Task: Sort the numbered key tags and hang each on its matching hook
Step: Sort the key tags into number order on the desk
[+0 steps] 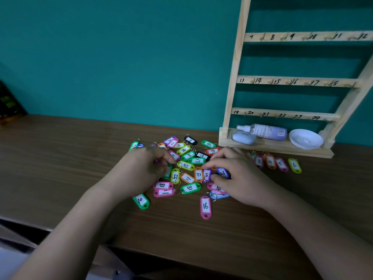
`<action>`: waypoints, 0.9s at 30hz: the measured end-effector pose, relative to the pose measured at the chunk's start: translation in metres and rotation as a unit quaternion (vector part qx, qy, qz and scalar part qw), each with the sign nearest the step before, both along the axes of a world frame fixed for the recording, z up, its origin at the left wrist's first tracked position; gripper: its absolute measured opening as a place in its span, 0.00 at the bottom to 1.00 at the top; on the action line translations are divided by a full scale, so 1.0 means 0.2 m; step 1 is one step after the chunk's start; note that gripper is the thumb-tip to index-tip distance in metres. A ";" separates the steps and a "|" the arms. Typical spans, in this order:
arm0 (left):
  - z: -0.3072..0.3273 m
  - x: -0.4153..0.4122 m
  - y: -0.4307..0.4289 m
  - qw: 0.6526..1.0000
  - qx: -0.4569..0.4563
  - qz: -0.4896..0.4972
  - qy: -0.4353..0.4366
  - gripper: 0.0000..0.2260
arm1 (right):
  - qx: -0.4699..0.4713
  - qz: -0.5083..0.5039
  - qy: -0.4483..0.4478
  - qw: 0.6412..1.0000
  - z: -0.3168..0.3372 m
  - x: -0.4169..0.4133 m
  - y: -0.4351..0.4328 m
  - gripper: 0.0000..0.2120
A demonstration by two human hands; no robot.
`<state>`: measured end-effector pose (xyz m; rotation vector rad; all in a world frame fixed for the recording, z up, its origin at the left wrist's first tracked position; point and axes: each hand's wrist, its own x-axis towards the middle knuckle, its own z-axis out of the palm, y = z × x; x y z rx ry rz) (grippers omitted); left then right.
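**A:** Entry one: the tags. Look and location?

**B:** Key tags (185, 165) lie in a loose pile on the table (60, 158), left of the wooden rack (236, 67) and just forward of its base. They are small plastic oblongs, each with a white label, a handwritten number and a metal ring. Colours are green, lime, pink, orange, purple, blue, black and red. Green tag 10 (141, 201) lies at the pile's edge farthest from the rack.

**A:** Hands?

**B:** The left hand (141, 168) is over the pile's far side from the rack, fingers curled down among the tags. I cannot tell whether it grips one. Pink tag 16 (205, 207) lies alone, nearer the rack. The right hand (238, 174) is on the rack side and pinches blue tag 23 (223, 172) between thumb and fingers.

**A:** Anything apart from the pile?

**B:** A row of four tags (270, 162), marked 3, 4, 5 and 6, lies directly in front of the rack's base.

**A:** Obscured or unreadable?

**B:** Both hands cover several tags, and others overlap so only part of a number shows. The rack's rails read 7–12, 13–18 and 19–24, but the hooks are blurred. Its top and right side are cut off by the frame.
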<state>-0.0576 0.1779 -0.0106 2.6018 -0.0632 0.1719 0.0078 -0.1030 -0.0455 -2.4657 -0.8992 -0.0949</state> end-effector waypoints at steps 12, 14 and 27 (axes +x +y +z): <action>-0.01 0.01 -0.02 1.000 0.001 -0.019 -0.009 0.10 | -0.003 -0.011 -0.004 1.000 0.01 -0.01 0.00 0.07; -0.01 0.01 -0.02 1.000 0.000 -0.011 -0.009 0.09 | -0.007 -0.012 0.001 1.000 0.02 -0.01 0.00 0.08; 0.01 -0.02 -0.06 1.000 -0.016 -0.008 -0.012 0.05 | 0.004 -0.030 0.024 0.999 0.07 -0.06 0.00 0.11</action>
